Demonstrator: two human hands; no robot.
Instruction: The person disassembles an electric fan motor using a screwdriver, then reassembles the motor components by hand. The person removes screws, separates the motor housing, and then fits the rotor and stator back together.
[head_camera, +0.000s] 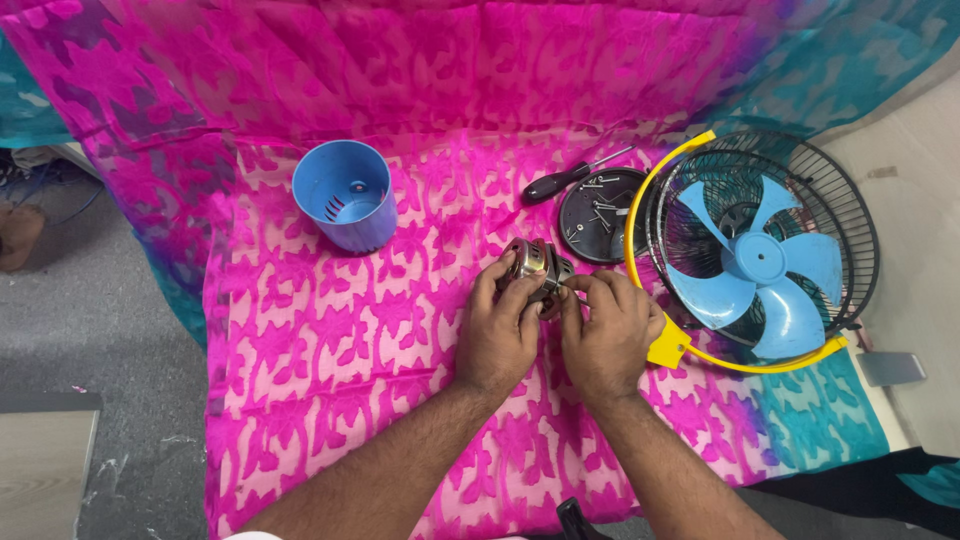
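I see both hands meeting over the middle of the pink patterned cloth (330, 350). My left hand (497, 330) is wrapped around a small metal motor (532, 262), gripping it from the near side. My right hand (607, 335) is closed at the motor's right end, fingertips pinched against it; whatever they pinch is too small to tell. Far left stands a blue plastic cup-shaped housing (345, 205). Just beyond the motor lies a black round cover (592, 228) holding loose screws, with a screwdriver (572, 177) beside it. On the right rests a fan with blue blades (762, 262) in a black wire guard with a yellow rim.
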